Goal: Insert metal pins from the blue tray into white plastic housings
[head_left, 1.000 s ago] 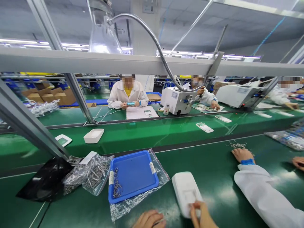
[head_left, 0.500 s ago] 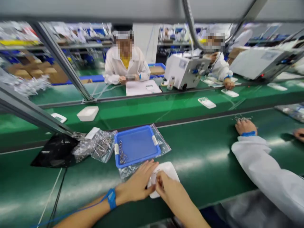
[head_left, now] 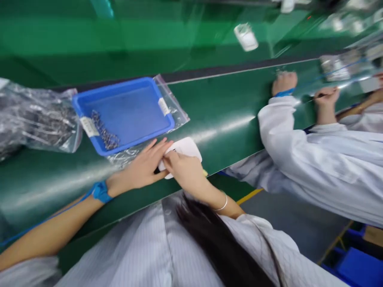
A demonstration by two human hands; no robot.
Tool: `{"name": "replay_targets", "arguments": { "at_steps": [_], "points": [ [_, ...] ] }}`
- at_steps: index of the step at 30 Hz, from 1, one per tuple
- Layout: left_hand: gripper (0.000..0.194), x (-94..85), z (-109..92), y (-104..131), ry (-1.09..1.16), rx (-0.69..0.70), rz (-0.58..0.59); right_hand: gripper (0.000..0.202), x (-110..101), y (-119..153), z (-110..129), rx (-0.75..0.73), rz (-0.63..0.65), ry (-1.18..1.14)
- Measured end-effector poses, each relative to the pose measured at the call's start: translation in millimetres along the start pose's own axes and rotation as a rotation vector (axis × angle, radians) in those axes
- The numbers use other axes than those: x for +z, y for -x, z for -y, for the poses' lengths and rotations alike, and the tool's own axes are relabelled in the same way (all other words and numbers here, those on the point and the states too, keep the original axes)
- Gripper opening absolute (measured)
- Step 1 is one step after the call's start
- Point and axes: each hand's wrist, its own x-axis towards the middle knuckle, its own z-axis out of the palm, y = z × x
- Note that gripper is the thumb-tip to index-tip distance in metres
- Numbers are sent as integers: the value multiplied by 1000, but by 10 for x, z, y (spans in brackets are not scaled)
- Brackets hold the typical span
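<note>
A white plastic housing [head_left: 189,146] with rounded corners lies on the green work surface in front of me. Fingers stretched out, my left hand [head_left: 146,165] rests along its left edge and steadies it. Over the housing, my right hand [head_left: 185,169] is closed in a pinch, its fingertips pressed down at the housing's face. Whatever is between those fingertips is hidden. Just beyond my left hand is a shallow blue tray [head_left: 134,107], with a pile of small metal parts [head_left: 104,131] along its left side.
Clear plastic bags of metal parts [head_left: 44,123] lie left of the tray. On the far belt sits another white housing [head_left: 245,36]. A co-worker's hand [head_left: 284,83] and white sleeve [head_left: 278,123] are at the right, with more hands beyond.
My view has tilted down and turned right, so the people opposite are out of sight. Both hands stay at the white housing, the right one still pinching.
</note>
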Motion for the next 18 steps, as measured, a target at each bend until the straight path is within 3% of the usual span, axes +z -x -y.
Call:
{"name": "replay_targets", "arguments": {
  "at_steps": [14,16,18],
  "points": [
    [81,-110,-60,-53,256,-99,35,34,-123,33,29,9,92,95],
    [73,-88,-39,-49,260,-98,26,33,-244,98,-16,-24,36,39],
    [62,-41,-29,-45,223,-90,-11,35,-402,173,-44,-45,-117,-148]
  ]
}}
